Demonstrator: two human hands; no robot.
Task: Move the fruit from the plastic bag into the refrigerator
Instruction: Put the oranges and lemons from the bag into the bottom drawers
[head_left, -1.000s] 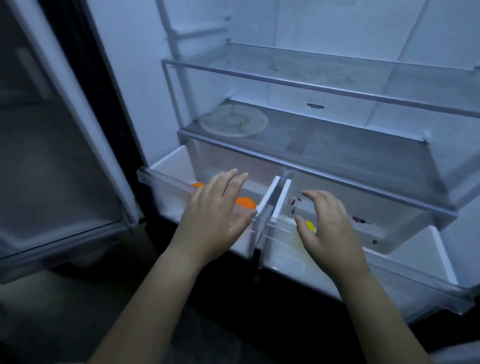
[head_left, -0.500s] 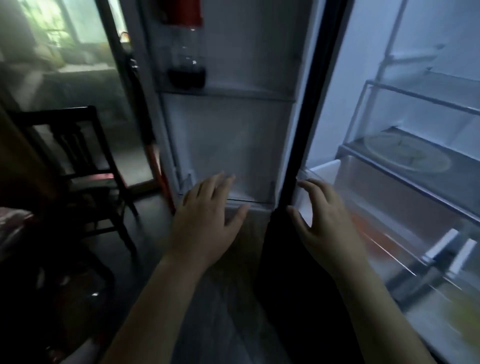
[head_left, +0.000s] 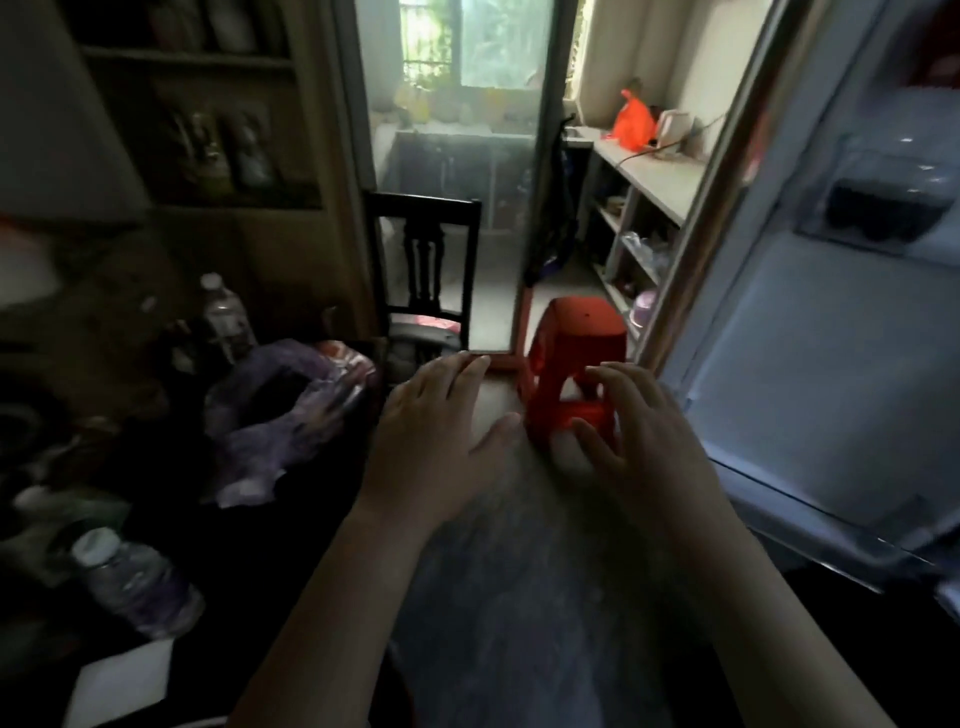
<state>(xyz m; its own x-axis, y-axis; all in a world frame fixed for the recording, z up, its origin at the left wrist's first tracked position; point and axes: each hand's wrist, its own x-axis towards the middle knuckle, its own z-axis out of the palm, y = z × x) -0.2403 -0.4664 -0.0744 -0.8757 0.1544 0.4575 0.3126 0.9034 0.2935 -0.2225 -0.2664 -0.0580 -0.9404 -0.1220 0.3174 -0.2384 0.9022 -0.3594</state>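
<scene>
The left hand (head_left: 441, 415) and right hand (head_left: 639, 431) hover empty, fingers loosely spread. The bag (head_left: 280, 410) lies on the dark tabletop (head_left: 249, 561) to the left; better one hand opens its mouth while the other takes fruit.

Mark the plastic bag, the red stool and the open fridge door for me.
plastic bag (head_left: 265, 447): head view, crumpled purple side.
red stool (head_left: 582, 319): head view, seat top.
fridge door (head_left: 831, 374): head view, white inner panel.
</scene>
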